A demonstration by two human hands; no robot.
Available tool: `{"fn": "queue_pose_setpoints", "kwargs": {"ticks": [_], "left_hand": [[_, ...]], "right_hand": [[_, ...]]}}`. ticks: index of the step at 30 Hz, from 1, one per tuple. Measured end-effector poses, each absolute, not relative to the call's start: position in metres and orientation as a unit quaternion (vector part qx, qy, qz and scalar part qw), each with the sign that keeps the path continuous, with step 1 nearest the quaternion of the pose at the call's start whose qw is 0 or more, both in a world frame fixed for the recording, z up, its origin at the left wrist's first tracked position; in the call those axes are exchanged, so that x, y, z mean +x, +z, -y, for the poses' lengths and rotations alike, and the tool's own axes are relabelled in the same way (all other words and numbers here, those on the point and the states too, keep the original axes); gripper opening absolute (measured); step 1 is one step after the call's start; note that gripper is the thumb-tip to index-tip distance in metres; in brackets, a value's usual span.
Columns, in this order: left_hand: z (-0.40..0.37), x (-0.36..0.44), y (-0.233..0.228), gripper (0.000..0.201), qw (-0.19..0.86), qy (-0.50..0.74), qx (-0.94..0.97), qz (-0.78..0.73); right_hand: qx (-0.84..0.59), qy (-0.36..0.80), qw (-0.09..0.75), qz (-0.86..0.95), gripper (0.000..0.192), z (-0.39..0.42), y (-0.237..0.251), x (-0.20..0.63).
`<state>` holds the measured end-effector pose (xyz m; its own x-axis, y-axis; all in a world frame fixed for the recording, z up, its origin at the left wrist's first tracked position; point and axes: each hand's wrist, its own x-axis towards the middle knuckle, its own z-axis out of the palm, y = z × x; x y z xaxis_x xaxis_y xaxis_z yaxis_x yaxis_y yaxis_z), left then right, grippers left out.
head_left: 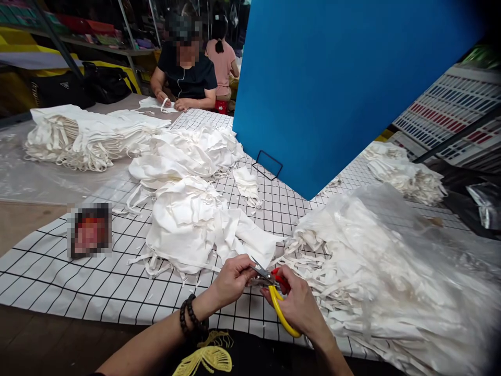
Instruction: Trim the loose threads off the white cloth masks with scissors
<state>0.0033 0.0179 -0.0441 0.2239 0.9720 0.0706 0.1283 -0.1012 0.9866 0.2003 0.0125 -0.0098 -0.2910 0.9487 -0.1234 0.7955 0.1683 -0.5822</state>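
Trimming step, by my reading: my right hand (299,305) clamped on yellow-handled metal thread snips (274,292), blades parted just beside my left hand (233,279), which pinches something too small to tell, white fabric pile (195,224) just beyond; next needs a clean snip.

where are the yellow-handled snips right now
In the head view, the snips are low and centre, held in the right hand, blades pointing at the left hand, just in front of the nearest white fabric pile.
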Motion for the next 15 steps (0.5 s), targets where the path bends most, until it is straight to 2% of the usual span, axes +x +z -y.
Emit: {"fn": "queue_pose_setpoints", "kwargs": {"ticks": [8, 15], "left_hand": [[-0.0191, 0.0012, -0.046, 0.017, 0.49, 0.422, 0.61, -0.458], [-0.0192, 0.0005, -0.049, 0.017, 0.496, 0.419, 0.612, -0.452]], "right_hand": [[-0.582, 0.311, 0.143, 0.738, 0.022, -0.0102, -0.0089, 0.1971], [-0.592, 0.291, 0.128, 0.74, 0.021, -0.0097, -0.0115, 0.1952]]}}
